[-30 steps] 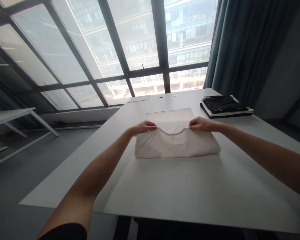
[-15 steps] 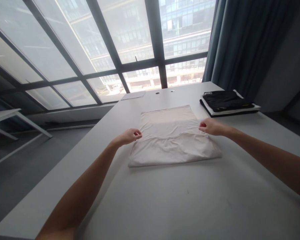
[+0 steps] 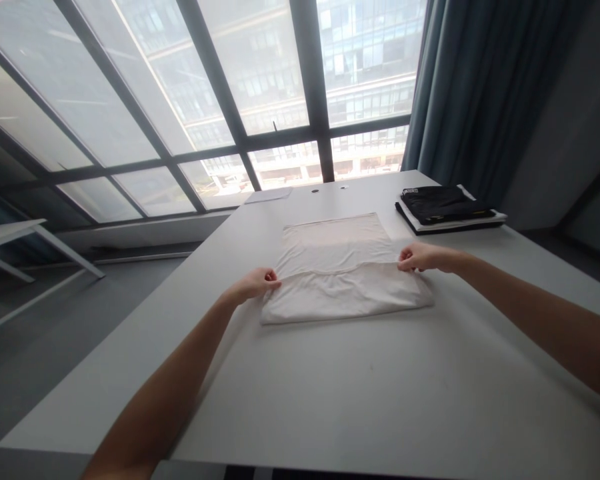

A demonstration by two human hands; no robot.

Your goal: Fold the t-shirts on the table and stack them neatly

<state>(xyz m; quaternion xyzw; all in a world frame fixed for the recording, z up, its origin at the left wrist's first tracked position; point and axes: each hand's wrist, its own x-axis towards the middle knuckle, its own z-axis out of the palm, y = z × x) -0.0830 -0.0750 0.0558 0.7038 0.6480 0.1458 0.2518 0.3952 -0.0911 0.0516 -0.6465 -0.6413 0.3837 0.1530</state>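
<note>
A pale, cream-white cloth garment (image 3: 340, 293) lies on the white table, its near part folded back over the rest so that a loose edge runs across the middle. At the left end of that edge, my left hand (image 3: 260, 282) is closed with thumb and fingers pinching the fabric. My right hand (image 3: 420, 257) pinches the opposite end of the same edge. Between the hands the edge sags slightly, and small wrinkles show in the folded layer. What kind of garment it is I cannot tell.
A stack of folded clothes (image 3: 447, 208), black on top with white below, sits at the table's right far side. Flat paper (image 3: 269, 195) lies at the far left edge of the white table (image 3: 330, 393). Behind are windows and a blue curtain (image 3: 460, 87).
Both hands have closed on the ends of the folded edge and drawn it straighter. The garment's near edge appears slightly farther away, and the camera view has shifted a little.
</note>
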